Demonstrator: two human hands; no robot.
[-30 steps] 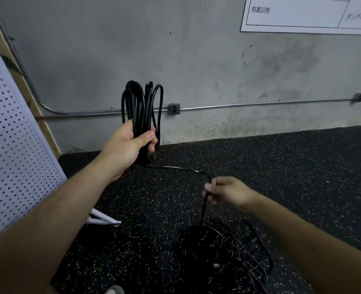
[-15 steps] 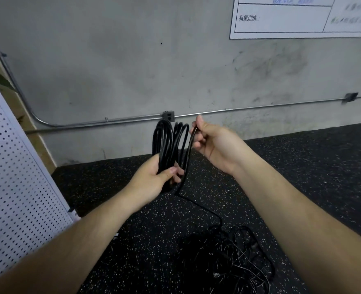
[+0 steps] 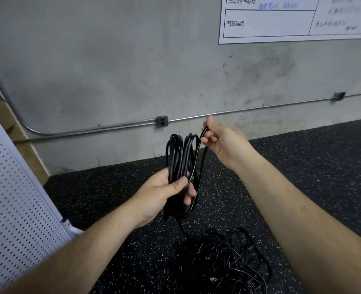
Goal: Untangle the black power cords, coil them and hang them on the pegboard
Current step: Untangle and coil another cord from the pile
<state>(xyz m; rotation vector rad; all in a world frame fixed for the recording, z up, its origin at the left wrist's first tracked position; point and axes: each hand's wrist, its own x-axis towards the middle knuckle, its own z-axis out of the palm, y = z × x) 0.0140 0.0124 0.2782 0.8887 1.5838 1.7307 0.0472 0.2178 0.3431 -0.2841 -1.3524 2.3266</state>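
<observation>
My left hand [image 3: 164,193] grips a coil of black power cord [image 3: 179,153] upright at the middle of the view, thumb across the loops. Just to the right and higher, my right hand [image 3: 219,139] pinches the top of a fresh loop of the same cord beside the coil. From the bottom of the coil the cord drops to a tangled pile of black cords [image 3: 224,262] on the floor. The white pegboard [image 3: 11,198] leans at the left edge.
A grey concrete wall [image 3: 111,71] stands ahead with a metal conduit [image 3: 90,130] and an outlet box [image 3: 161,121] low on it. A white chart [image 3: 292,20] hangs at the top right. Black speckled rubber flooring [image 3: 313,170] covers the ground.
My right hand rose from low over the pile up to the coil, bringing a length of cord as a new loop. My left hand with the coil moved right and lower in view.
</observation>
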